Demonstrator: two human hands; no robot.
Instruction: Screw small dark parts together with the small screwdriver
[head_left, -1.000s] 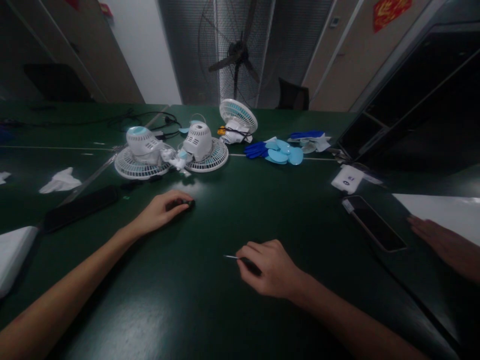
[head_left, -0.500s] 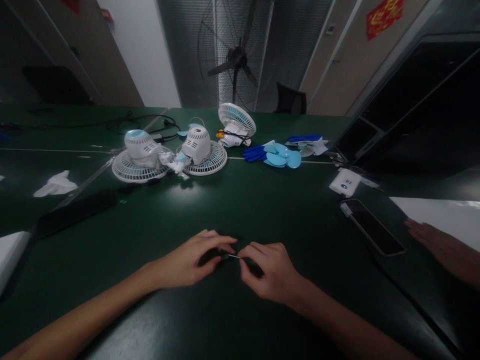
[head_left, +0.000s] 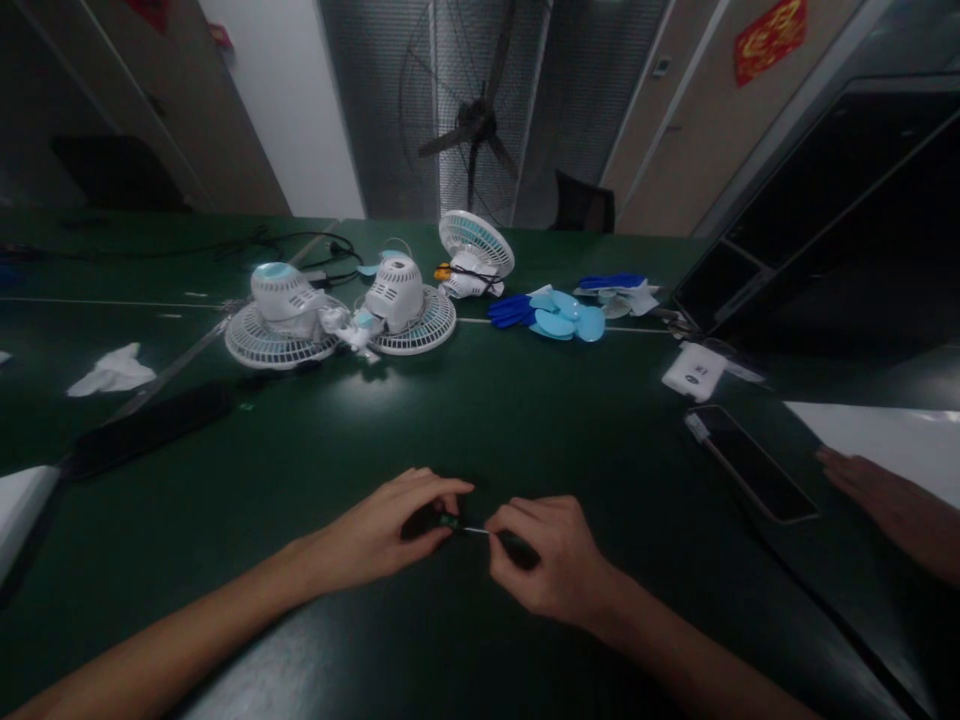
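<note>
Low over the table [head_left: 525, 430]: thin metal shaft [head_left: 475, 531], reaching from a dark handle [head_left: 519, 549] to a small dark-green piece [head_left: 450, 521].
Left hand [head_left: 386, 528]: grip pinching the small dark-green piece.
Right hand [head_left: 556, 560]: grip closed around the dark handle.
Farther back: white fans [head_left: 395, 292], light blue blades [head_left: 566, 314] against a blue glove [head_left: 511, 310].
Right side: phone [head_left: 754, 465] lying flat, near another person's hand [head_left: 862, 488].

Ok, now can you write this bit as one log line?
left hand: holds small dark part | right hand: holds thin tool, tip at part | beyond: fans, blue gloves | right: phone
</note>
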